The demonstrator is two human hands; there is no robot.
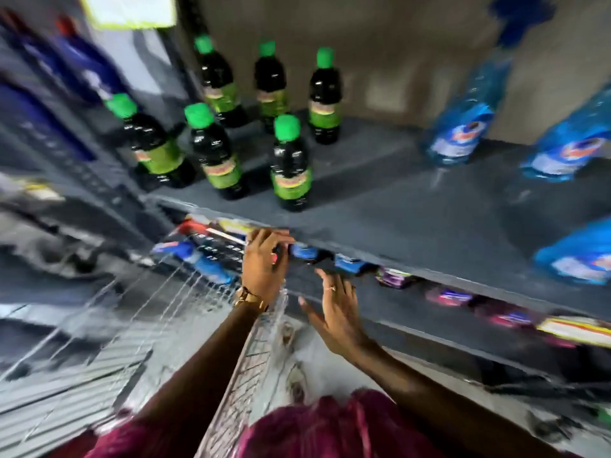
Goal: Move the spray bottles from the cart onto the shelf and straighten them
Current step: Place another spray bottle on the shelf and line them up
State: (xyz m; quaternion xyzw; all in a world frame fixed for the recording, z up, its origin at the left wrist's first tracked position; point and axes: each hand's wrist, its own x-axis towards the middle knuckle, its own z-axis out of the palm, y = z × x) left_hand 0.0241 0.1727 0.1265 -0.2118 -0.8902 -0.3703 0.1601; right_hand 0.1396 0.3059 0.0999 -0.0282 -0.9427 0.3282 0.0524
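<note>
Spray bottles (463, 127) sit blurry near the shelf (413, 200) right edge, with bare room mid-shelf beside green-capped bottles (291, 163). Left hand (264, 262) curls at the front edge over the cart (148, 309), grip unclear; right hand (337, 309) spread wide, holding nothing.

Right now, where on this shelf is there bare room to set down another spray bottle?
The shelf lies bare between the green-capped bottles and the blue spray bottles, forward to its front edge. The left end is crowded.
</note>
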